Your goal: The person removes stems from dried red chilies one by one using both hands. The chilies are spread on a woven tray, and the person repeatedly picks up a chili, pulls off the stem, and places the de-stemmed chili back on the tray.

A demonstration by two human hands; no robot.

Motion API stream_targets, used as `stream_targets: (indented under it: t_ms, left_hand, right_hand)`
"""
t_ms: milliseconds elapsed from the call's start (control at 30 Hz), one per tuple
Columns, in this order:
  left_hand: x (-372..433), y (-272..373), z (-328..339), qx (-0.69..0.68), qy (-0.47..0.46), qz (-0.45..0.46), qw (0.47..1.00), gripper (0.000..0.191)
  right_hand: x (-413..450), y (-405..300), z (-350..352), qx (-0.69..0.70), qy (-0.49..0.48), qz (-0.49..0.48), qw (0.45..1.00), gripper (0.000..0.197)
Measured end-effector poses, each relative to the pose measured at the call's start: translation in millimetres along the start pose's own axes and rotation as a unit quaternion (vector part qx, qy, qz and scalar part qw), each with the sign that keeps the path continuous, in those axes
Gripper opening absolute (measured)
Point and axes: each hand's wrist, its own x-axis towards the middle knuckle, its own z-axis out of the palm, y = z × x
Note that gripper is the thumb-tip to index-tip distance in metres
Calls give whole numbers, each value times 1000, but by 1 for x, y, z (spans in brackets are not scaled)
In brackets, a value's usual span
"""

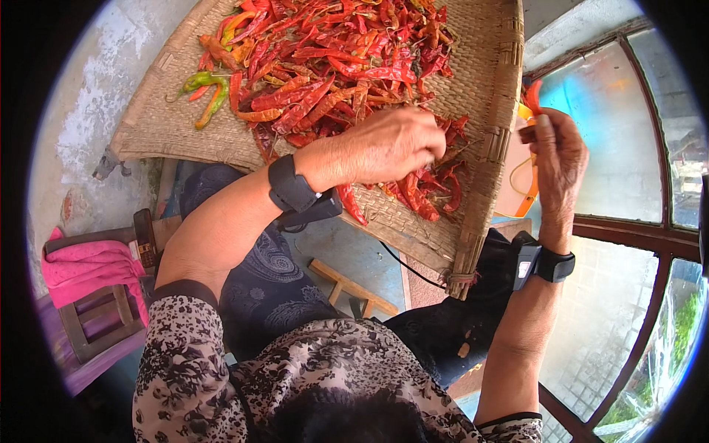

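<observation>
A woven bamboo tray (149,130) holds a heap of dried red chili peppers (354,58), some orange and a few yellow-green. My left hand (388,145) is over the near part of the heap, its fingers curled down and slightly blurred. Whether a pepper is in them is hidden. Out past the tray's right rim, my right hand (560,147) pinches a red chili pepper (533,97) between thumb and fingers. It is raised above an orange-edged container (526,206), which is partly covered by the tray and hand.
Glass panes in a brown frame (620,232) stand close on the right. To the left, a pink towel (91,268) hangs over a wooden chair (99,326), near a keypad phone (145,238). A piece of wooden frame (352,285) shows below the tray, between the knees.
</observation>
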Motion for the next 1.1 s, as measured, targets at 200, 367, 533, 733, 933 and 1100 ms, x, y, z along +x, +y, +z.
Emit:
stream_targets:
  t_ms: [200, 367, 533, 733, 933, 1100]
  left_hand:
    - [-12, -2, 7, 79, -52, 123, 988, 20]
    - [-10, -5, 8, 114, -55, 128, 984, 15]
    - [-3, -7, 9, 66, 41, 68, 995, 10]
    - [5, -4, 3, 7, 115, -1, 993, 13]
    - [6, 5, -2, -202, 162, -48, 965, 22]
    - [6, 3, -2, -158, 112, -70, 979, 18]
  right_hand:
    - [-2, 15, -21, -346, 49, -30, 936, 14]
    - [-7, 2, 7, -238, -25, -142, 961, 11]
    - [-9, -21, 36, -121, -211, -102, 965, 27]
    - [-17, -28, 57, -164, -285, -78, 941, 20]
    - [-17, -21, 48, -107, -231, -76, 964, 16]
    - [-14, -13, 16, 23, -123, -23, 992, 24]
